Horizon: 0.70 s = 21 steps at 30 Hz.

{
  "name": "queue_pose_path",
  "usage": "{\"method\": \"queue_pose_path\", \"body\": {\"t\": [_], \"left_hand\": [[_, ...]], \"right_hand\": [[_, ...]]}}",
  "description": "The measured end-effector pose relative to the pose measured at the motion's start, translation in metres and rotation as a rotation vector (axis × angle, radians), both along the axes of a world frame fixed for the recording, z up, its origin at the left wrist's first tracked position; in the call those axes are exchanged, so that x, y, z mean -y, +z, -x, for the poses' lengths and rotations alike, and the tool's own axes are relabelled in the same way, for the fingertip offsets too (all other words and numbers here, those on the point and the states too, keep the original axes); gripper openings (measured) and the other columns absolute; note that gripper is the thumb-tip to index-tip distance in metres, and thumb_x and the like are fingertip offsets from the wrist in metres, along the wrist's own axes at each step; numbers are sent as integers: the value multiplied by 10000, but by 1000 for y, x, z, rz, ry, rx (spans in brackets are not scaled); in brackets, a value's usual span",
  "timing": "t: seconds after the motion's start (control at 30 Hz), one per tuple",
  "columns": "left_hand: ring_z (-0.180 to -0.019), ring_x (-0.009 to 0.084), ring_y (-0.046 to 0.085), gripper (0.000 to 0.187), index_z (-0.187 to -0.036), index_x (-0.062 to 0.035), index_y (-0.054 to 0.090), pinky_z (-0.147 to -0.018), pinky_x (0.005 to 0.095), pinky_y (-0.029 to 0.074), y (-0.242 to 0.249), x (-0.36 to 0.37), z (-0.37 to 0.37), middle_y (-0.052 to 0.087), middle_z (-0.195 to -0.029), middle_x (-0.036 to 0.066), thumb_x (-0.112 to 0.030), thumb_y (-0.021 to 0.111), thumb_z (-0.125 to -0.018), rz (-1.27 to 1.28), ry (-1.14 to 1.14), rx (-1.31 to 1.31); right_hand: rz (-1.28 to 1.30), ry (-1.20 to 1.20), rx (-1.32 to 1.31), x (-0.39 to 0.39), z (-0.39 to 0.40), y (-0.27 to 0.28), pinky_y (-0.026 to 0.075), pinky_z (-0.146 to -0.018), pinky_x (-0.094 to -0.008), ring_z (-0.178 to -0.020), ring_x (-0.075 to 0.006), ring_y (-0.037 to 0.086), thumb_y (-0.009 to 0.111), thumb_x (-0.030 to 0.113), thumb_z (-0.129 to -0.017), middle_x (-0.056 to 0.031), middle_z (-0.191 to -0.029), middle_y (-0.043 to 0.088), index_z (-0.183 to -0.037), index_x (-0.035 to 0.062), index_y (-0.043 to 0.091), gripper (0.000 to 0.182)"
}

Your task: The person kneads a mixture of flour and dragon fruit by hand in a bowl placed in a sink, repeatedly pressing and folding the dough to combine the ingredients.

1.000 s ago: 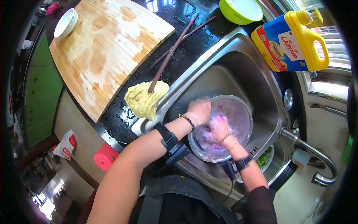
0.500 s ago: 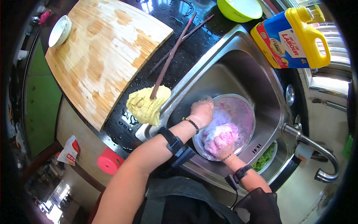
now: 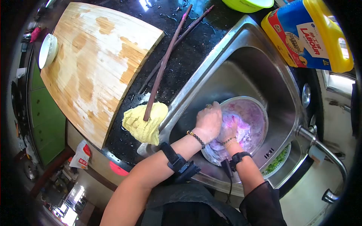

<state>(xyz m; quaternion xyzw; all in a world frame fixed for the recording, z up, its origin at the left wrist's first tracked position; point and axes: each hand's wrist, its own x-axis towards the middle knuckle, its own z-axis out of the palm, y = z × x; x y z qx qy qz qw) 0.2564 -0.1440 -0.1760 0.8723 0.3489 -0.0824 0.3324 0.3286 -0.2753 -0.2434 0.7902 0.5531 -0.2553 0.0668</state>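
A round metal bowl [image 3: 260, 113] stands in the sink, with purplish liquid and a soft, wet pink-and-white bundle that looks like cloth [image 3: 243, 130] inside. My left hand [image 3: 208, 122], in a beaded bracelet, is closed at the bowl's left rim. Down in the bowl, my right hand [image 3: 229, 130] is pressed into the bundle. Its fingers are partly hidden by the wet folds. Left of the sink, a crumpled yellow cloth [image 3: 145, 126] lies on the counter with the end of a dark stick resting on it.
The steel sink [image 3: 218, 79] has a faucet [image 3: 326, 147] at right and a container of greens [image 3: 279, 162] in the side basin. A yellow detergent jug [image 3: 305, 37] stands behind. A cutting board [image 3: 98, 67], white bowl [image 3: 48, 51] and crossed sticks [image 3: 166, 64] lie left.
My right hand has shifted up and inward, pushing the bundle, which now spreads around it. My left hand stays at the rim. The whole view has shifted slightly.
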Motion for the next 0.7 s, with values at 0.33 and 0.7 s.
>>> {"method": "queue_pose_path", "body": {"t": [0.33, 0.7], "left_hand": [[-706, 274, 618, 114, -819, -7, 488, -607, 342, 510, 4, -1, 1, 595, -742, 168, -70, 495, -725, -17, -6, -2], [-712, 307, 612, 116, -824, 8, 486, -632, 366, 505, 5, -4, -2, 590, -762, 200, -51, 477, -724, 28, -43, -36]], "right_hand": [[-403, -318, -114, -27, -30, 22, 382, -770, -397, -848, -286, 532, 532, 341, -712, -112, -846, 592, -876, 103, 605, 298], [37, -619, -120, -20, -78, -10, 419, -713, -450, -792, -391, 540, 325, 372, -837, -226, -835, 578, -808, 9, 596, 454]]}}
